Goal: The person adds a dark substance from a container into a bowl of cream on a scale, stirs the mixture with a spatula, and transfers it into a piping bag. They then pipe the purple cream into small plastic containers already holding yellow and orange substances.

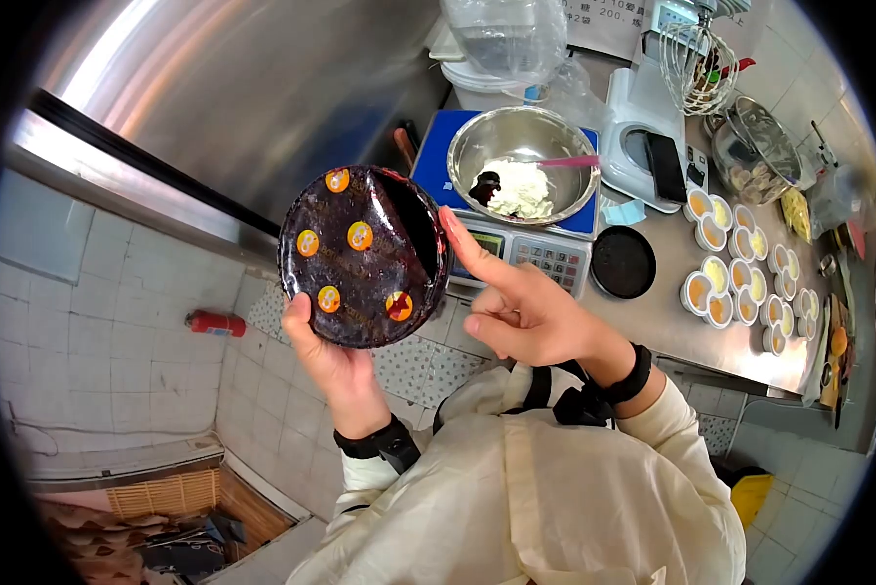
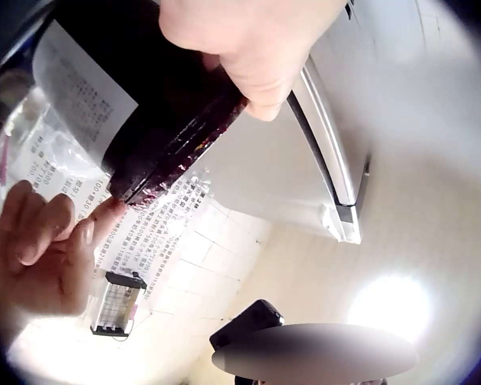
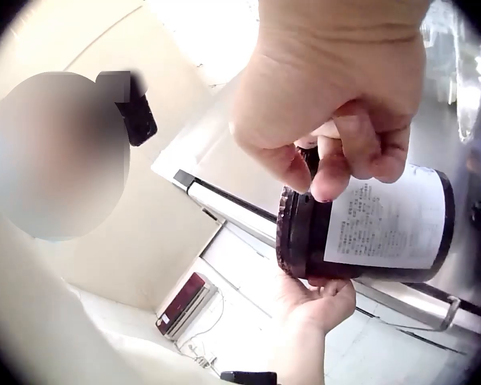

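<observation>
Left fingers (image 1: 296,317) hold a dark tub (image 1: 360,258), white label (image 3: 389,218) illegible.

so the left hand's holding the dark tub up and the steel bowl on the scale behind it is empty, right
Not quite. The steel bowl on the scale is not empty: the head view shows white cream, a dark blob and a pink spatula in it. The left hand does hold the dark tub up.
</observation>
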Available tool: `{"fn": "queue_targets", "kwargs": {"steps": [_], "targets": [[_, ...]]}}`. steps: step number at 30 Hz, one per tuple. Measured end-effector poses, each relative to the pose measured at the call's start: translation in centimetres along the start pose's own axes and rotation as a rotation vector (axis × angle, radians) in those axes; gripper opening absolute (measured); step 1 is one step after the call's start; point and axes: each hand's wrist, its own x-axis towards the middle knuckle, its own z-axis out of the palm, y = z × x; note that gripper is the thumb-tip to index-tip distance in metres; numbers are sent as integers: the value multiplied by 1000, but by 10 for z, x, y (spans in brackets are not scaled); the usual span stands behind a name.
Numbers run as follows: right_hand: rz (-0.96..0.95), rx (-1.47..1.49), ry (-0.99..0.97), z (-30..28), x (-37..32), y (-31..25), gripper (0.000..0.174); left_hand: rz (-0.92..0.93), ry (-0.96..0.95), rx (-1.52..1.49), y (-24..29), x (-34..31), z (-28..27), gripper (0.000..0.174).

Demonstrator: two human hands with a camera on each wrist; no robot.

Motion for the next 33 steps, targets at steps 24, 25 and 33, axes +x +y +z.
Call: {"fn": "queue_targets", "kwargs": {"steps": [24, 25, 33], "targets": [[-333, -1804, 440, -8, -26, -19, 56, 97, -102, 158, -17, -20, 16, 21], [-314, -1912, 390, -9, -33, -20, 57, 85, -98, 145, -17, -25, 20, 15], [-221, -2366, 210, -26, -124, -39, 62, 32, -257, 256, -40, -69, 47, 17]]}}
